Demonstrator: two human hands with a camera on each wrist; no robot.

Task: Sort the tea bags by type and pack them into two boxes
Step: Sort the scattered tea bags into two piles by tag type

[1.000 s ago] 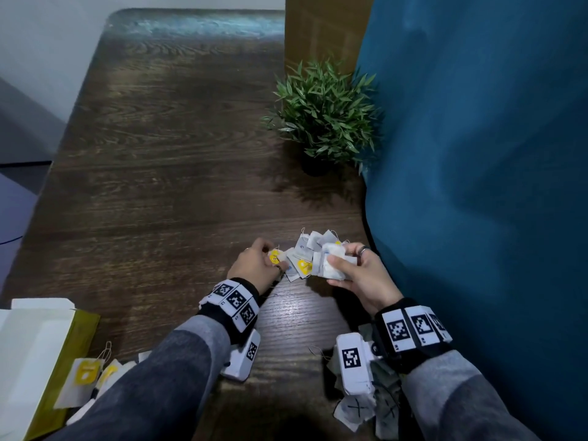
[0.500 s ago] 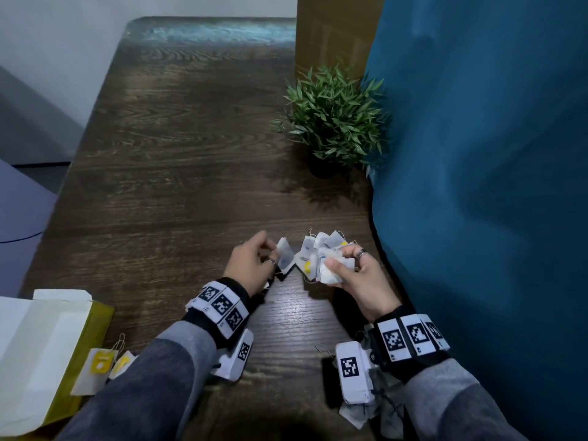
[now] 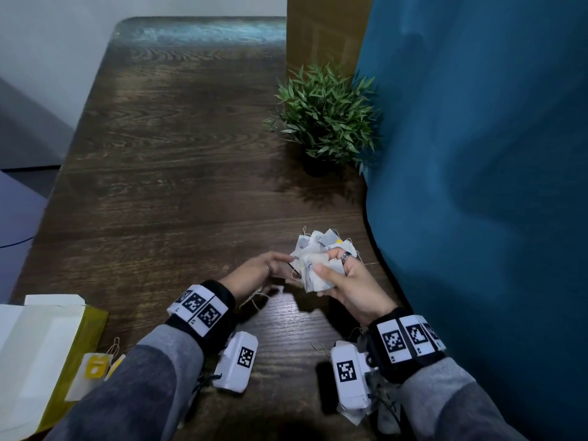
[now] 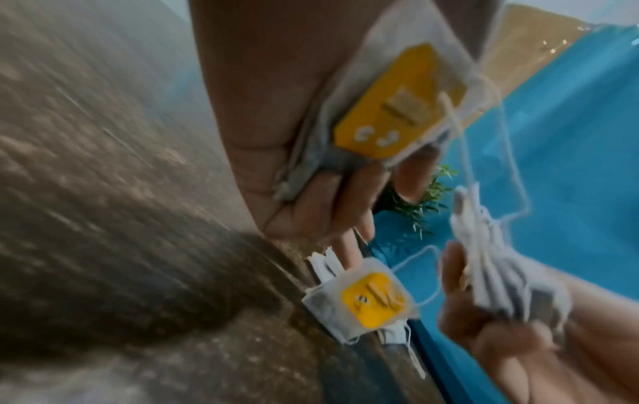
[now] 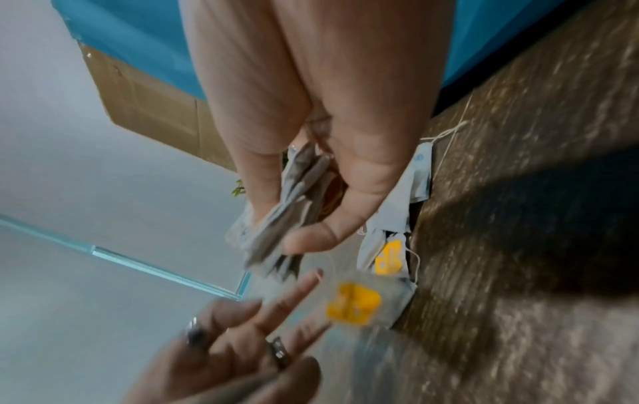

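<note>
- Right hand [image 3: 356,281], lower right of centre, fingers gripping a bunch of tea bags [image 3: 318,262].
- Left hand [image 4: 311,169] fingers pinching a yellow-tagged bag [image 4: 397,109].

You hold a fanned bunch of white tea bags [image 3: 318,265] above the table. One yellow-tagged bag [image 4: 390,106] is pinched apart; another yellow-tagged one [image 4: 366,298] lies on the pile below.

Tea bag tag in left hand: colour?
Yellow paper tag on the bag; clearest in the left wrist view.
</note>
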